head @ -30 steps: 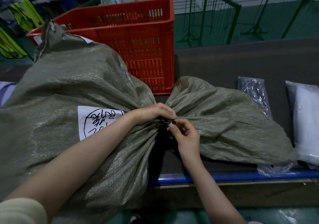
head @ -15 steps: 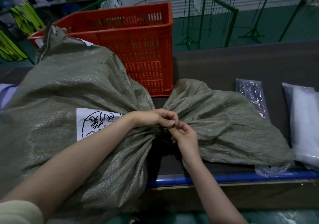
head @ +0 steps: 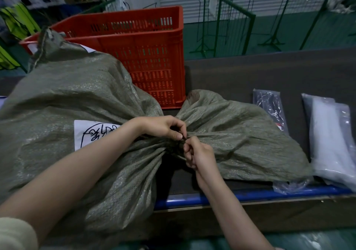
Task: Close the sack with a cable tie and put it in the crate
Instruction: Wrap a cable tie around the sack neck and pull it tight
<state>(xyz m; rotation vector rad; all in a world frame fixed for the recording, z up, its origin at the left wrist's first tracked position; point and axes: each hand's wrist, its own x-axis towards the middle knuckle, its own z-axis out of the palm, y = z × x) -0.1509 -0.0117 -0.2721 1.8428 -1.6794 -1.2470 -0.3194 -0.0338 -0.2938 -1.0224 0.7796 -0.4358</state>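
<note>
Our left hand [head: 165, 127] and right hand [head: 200, 153] pinch shut on the sack [head: 77, 95] neck, red crate [head: 146, 57] close behind, plastic packets [head: 331, 138] right, counter [head: 260, 72] bare beyond.

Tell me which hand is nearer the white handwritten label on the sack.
Left. The left hand pinches the gathered neck of the sack, just right of the label. The right hand grips the neck from the other side, farther from it.

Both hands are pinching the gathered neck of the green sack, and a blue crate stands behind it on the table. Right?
Not quite: the crate is red, not blue, as the head view shows. Both the left hand and right hand do pinch the gathered neck of the green sack.
</note>
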